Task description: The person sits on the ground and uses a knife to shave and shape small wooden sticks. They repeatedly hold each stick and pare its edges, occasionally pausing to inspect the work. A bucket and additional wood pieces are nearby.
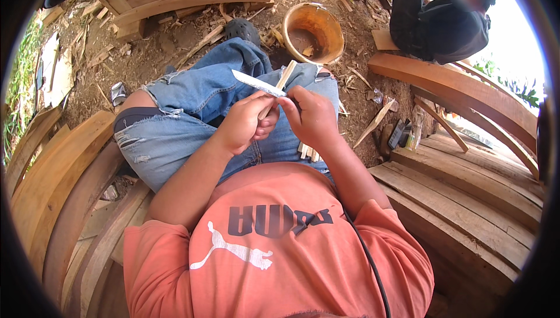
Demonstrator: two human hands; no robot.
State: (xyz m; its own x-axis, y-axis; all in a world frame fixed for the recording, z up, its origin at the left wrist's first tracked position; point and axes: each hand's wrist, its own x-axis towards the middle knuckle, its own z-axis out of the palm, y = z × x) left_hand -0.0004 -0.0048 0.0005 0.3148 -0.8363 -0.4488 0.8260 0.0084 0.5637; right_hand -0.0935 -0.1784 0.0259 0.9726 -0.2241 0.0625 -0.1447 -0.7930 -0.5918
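Note:
My left hand (249,118) is closed round a thin wooden stick (286,75), which slants up and away over my lap. In my right hand (310,115) is a knife; its pale blade (256,83) points left and crosses the stick just above my left fingers. The knife's handle is hidden in my right fist. Several short wooden strips (308,152) lie on my jeans (169,150), below my right wrist.
A worn yellowish bucket (334,41) stands ahead on the shaving-strewn ground. Beyond it at the right, a person (440,29) in dark clothes sits. Curved boards (64,169) flank my left, with stacked planks (461,192) at my right. A panelled wooden frame (192,8) stands ahead left.

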